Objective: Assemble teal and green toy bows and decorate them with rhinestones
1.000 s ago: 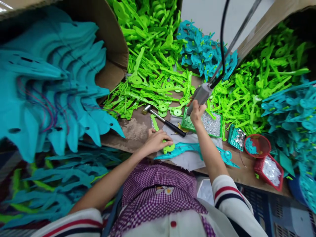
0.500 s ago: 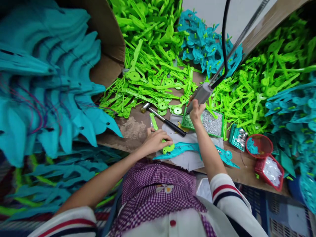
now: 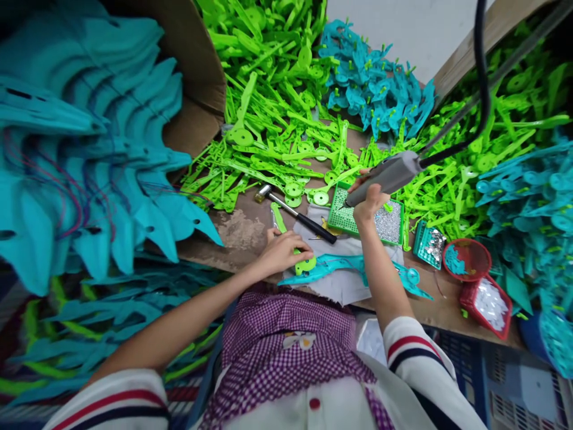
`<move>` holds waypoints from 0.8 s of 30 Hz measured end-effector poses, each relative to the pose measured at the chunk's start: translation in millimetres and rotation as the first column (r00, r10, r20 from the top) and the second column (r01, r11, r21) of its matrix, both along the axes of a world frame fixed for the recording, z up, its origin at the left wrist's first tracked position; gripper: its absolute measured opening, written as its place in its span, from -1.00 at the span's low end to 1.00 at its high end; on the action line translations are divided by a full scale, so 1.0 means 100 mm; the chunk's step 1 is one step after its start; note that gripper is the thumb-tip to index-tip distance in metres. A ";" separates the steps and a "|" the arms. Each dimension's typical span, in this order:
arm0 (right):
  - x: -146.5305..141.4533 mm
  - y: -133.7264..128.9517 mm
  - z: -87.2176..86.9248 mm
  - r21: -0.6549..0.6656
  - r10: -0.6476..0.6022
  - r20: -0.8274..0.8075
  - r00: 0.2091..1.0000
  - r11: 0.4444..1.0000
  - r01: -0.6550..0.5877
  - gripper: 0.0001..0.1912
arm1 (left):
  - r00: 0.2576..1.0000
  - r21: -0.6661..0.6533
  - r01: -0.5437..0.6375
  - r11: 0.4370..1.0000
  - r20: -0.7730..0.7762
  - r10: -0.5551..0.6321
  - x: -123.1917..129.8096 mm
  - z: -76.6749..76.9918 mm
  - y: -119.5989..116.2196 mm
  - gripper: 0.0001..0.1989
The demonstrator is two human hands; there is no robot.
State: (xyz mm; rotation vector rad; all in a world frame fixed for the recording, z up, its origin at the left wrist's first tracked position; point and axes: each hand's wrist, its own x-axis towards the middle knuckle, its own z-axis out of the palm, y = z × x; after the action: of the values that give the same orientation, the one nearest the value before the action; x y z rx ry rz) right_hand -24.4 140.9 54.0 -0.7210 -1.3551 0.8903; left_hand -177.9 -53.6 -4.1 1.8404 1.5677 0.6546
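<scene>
My right hand (image 3: 370, 203) is wrapped around a grey electric screwdriver (image 3: 389, 174), tilted with its tip down to the left over the green tray of screws (image 3: 388, 226). A black cord and a metal rod run from its rear end to the upper right. My left hand (image 3: 286, 252) has its fingers closed on a lime green plastic part (image 3: 305, 264), pressing it at the left end of a long turquoise plastic piece (image 3: 344, 264). That piece lies on a grey cloth (image 3: 347, 289), and my right forearm covers some of it.
A hammer (image 3: 299, 216) lies behind my left hand. Lime green parts (image 3: 273, 143) are heaped at the back; turquoise parts (image 3: 371, 83) sit behind them. Turquoise shells (image 3: 134, 173) are stacked at left. Small baskets (image 3: 468, 261) of parts stand at right, near the table edge.
The screwdriver in my right hand has tipped further over, its rear end and cord swinging to the right. My left hand stays on the green part, almost unmoved.
</scene>
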 end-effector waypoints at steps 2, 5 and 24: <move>0.00 0.03 -0.07 -0.038 -0.003 0.056 0.998 0.999 0.005 -0.35 | 1.000 -0.007 0.000 1.000 0.000 0.000 0.00 0.02 0.00 -0.72; -0.01 0.10 -0.18 -0.054 0.020 0.066 0.998 0.998 -0.017 -0.48 | 1.000 -0.020 -0.002 1.000 0.003 0.002 0.01 0.05 0.00 -0.73; 0.00 0.15 -0.32 -0.078 0.009 0.084 0.996 0.997 -0.002 -0.40 | 1.000 -0.065 -0.018 0.998 -0.007 0.018 0.01 0.02 0.00 -0.70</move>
State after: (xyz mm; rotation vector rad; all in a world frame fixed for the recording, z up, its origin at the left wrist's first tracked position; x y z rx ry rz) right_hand -24.4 156.1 21.9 -0.8231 -1.4032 0.9300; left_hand -176.7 -53.8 -2.2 1.7841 1.5928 0.5991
